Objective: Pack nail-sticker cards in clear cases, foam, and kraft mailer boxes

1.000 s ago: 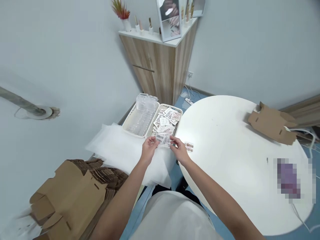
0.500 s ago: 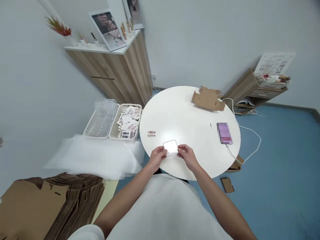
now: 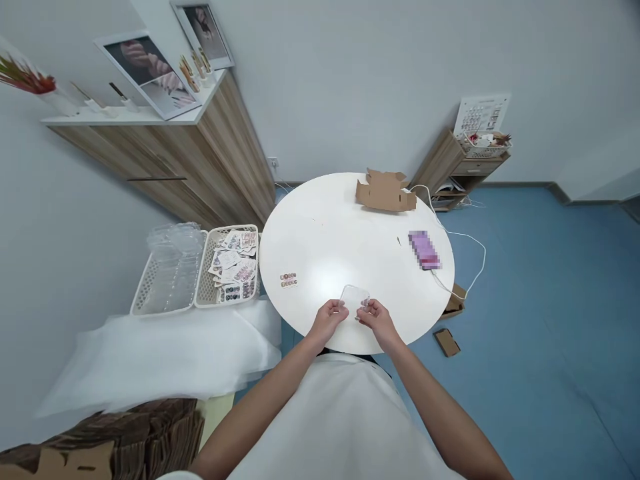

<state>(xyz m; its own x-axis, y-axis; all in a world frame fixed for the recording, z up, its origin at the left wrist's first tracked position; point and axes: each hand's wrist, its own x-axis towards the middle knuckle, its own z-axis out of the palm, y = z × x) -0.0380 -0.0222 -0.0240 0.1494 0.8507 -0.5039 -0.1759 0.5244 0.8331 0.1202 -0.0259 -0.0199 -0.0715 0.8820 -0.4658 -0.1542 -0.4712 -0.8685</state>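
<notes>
Between my two hands, over the near edge of the white round table (image 3: 320, 247), is a small clear plastic box (image 3: 355, 294). My left hand (image 3: 327, 321) pinches its left side, thumb toward the middle. On the right side, my right hand (image 3: 376, 321) grips it with bent fingers. Whether the box's lid is parted cannot be made out. Left of my hands, a card of press-on nails (image 3: 289, 280) in pinkish-brown tones lies flat on the table.
An unfolded cardboard box (image 3: 386, 192) and a blurred purple phone (image 3: 424, 251) with a white cable are on the table. To the left stand a basket of clear boxes (image 3: 137, 297), a basket of nail cards (image 3: 200, 287), white foam sheets (image 3: 165, 360) and stacked cardboard (image 3: 160, 433).
The view has turned to the right. The clear box no longer shows the bright glare, and my hands have shifted on it, with the thumbs closer together.
</notes>
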